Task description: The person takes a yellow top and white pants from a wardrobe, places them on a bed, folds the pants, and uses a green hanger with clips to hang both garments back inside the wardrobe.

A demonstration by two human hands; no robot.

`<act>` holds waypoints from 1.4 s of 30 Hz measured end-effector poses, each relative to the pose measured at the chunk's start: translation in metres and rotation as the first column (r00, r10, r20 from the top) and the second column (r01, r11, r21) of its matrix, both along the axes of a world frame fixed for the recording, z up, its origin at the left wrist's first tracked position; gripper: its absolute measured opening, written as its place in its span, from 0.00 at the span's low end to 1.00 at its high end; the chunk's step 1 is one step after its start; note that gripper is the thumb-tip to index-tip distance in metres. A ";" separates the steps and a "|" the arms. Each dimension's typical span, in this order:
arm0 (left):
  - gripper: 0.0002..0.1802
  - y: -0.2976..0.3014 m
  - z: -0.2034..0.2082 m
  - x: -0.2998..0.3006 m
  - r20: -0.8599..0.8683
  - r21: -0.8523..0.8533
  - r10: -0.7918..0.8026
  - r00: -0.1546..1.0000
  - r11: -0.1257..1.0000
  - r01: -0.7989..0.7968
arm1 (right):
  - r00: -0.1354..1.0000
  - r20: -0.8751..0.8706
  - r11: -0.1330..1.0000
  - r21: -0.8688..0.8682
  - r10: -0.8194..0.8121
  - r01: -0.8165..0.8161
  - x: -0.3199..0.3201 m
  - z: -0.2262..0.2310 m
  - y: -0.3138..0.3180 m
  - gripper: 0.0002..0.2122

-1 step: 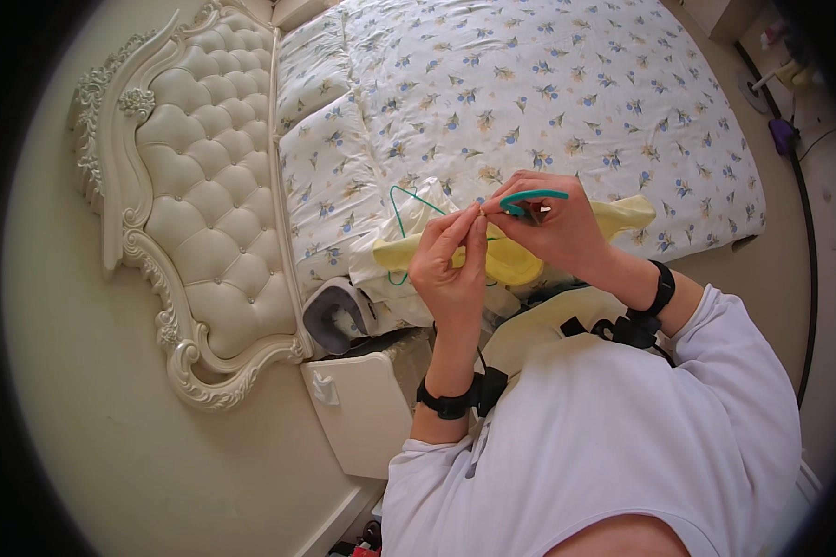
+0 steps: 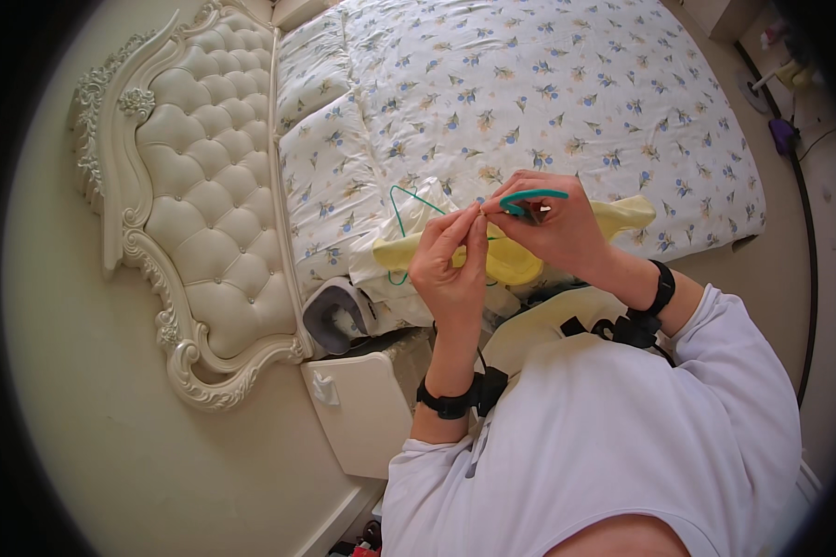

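Both my hands meet fingertip to fingertip above the near edge of the bed. My left hand (image 2: 450, 265) is closed in a pinch of thumb and forefinger on something too small to make out. Closed beside it, my right hand (image 2: 553, 223) has its fingertips at the same spot and holds a tool with a curved teal handle (image 2: 534, 196); its working end is hidden. Beneath the hands lies a yellow garment (image 2: 515, 264), partly covered by them. A thin green hanger (image 2: 398, 212) shows to the left, over white cloth (image 2: 372, 249).
The bed (image 2: 529, 84) has a white sheet with blue flowers. To the left rises a tufted cream headboard (image 2: 204, 176) with a carved frame. A grey U-shaped neck pillow (image 2: 323, 317) rests near the bed's corner, above a white bedside cabinet (image 2: 358, 408).
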State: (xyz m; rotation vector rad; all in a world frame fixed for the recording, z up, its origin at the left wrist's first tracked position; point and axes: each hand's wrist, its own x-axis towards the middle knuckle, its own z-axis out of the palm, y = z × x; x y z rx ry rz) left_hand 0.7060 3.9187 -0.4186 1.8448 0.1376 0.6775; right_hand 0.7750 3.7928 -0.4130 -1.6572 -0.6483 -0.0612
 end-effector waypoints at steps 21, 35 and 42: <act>0.11 0.004 -0.009 0.000 0.026 -0.192 -0.050 0.998 0.980 0.054 | 0.991 -0.114 0.996 0.060 0.071 -0.064 -0.001 -0.002 0.002 0.04; 0.09 0.009 -0.013 0.001 0.018 -0.250 -0.059 0.998 0.966 0.062 | 0.965 -0.249 0.996 0.069 0.078 -0.063 0.004 -0.017 0.005 0.06; 0.07 0.012 -0.017 0.002 0.062 -0.107 -0.043 0.997 0.993 0.050 | 0.957 -0.277 0.995 0.087 0.079 -0.057 0.002 -0.014 0.004 0.05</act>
